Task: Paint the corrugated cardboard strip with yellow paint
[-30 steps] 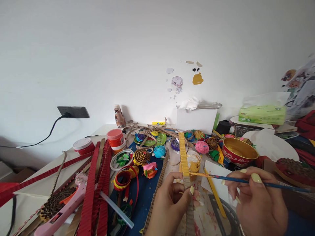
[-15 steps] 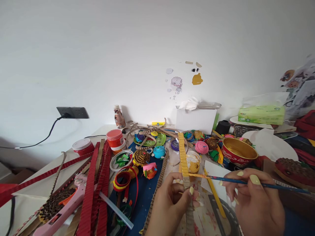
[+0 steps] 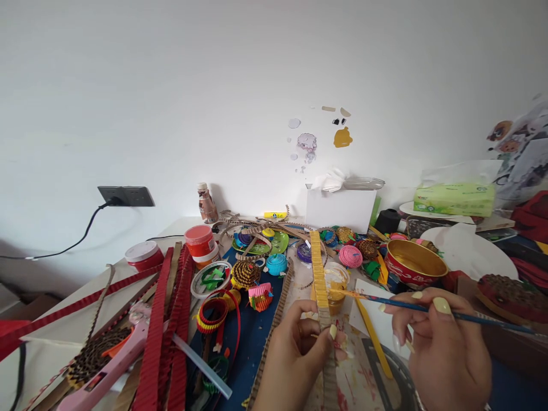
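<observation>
My left hand (image 3: 302,351) pinches a long corrugated cardboard strip (image 3: 318,271) between thumb and fingers. Above the fingers the strip is yellow; from the fingers down it is bare brown. A blue-handled paintbrush (image 3: 402,306) lies across the fingers of my right hand (image 3: 445,342), which is shut on it. The brush tip, coated in yellow-orange, is just right of the strip and in front of a paint jar (image 3: 336,279) holding yellow paint. Whether the tip touches the jar or the strip I cannot tell.
Red corrugated strips (image 3: 149,337) and a pink glue gun (image 3: 115,359) lie at the left. Red paint jars (image 3: 200,242) stand behind them. Coiled paper pieces (image 3: 246,275) spread over the middle. A gold-lined tin (image 3: 415,264) and a yellow stick (image 3: 374,339) are on the right.
The brush tip has moved slightly right and up, from the strip's lower yellow edge to in front of the paint jar. My left hand and the strip look unchanged.
</observation>
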Motion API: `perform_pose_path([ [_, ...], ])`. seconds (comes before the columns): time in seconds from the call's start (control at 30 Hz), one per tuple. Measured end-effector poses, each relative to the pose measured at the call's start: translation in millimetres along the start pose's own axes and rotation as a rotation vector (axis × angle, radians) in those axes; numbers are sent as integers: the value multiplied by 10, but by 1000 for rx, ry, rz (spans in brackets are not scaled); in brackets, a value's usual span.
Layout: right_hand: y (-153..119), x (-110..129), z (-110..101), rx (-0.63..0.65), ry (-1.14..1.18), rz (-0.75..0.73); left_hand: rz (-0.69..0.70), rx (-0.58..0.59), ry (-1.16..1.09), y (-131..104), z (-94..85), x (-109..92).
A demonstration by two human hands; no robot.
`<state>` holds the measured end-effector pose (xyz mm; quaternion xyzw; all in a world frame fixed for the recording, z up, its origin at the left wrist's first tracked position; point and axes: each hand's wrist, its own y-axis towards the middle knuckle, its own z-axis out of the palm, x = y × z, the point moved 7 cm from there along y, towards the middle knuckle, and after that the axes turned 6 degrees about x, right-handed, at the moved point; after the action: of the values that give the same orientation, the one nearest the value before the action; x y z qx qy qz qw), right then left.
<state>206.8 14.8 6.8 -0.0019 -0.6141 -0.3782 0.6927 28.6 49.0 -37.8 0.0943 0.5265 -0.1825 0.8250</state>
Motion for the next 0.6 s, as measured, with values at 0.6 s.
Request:
perform_pose_path([
  [0.6, 12, -3, -1, 37, 47, 5, 11, 7, -13, -1, 9, -11],
])
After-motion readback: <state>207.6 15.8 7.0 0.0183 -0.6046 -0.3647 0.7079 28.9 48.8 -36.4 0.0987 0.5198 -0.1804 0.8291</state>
